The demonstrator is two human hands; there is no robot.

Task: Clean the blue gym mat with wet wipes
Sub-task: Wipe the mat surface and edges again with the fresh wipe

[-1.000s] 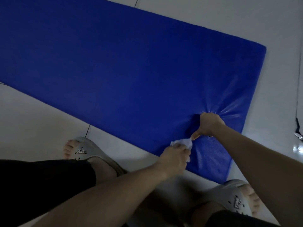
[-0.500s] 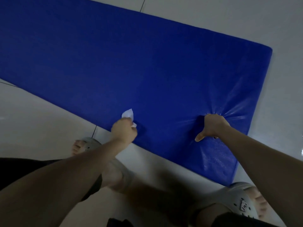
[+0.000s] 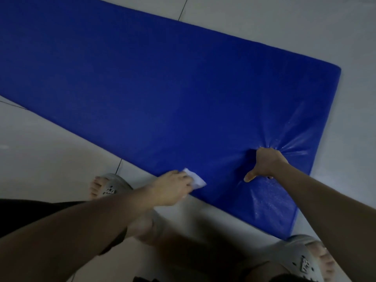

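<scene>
Here, one blue gym mat [image 3: 162, 98] lies flat and slantwise on the floor [image 3: 274, 23], which is laid with pale, smooth tiles and thin dark joints. The mat is a thick rectangular pad with a finely grained, vinyl-like skin. Its right part is glossy and catches the light. Only its right end and two rounded corners show; the left end runs out of the frame.

One wet wipe [image 3: 196, 180], white, soft and crumpled, sits on the mat right at its near edge. The left hand [image 3: 173, 188] grasps it, fingers curled over it, so only a small folded corner pokes out to the right; the rest is hidden beneath the hand.

The right hand [image 3: 264, 165] is clenched, thumb sticking out toward the near edge, knuckles sunk into the mat near its right end. Creases fan out from it across the shiny skin. Its fingers are tucked from sight, so whether they pinch the cover cannot be told.

Two grey moulded sandals show, each with an emblem on its strap: the left sandal [image 3: 110, 186] just beside the near edge, the right sandal [image 3: 301, 261] by the near right corner, partly cut off. Black shorts [image 3: 30, 212] cross the left side. The light is dim and the lower middle is murky.
</scene>
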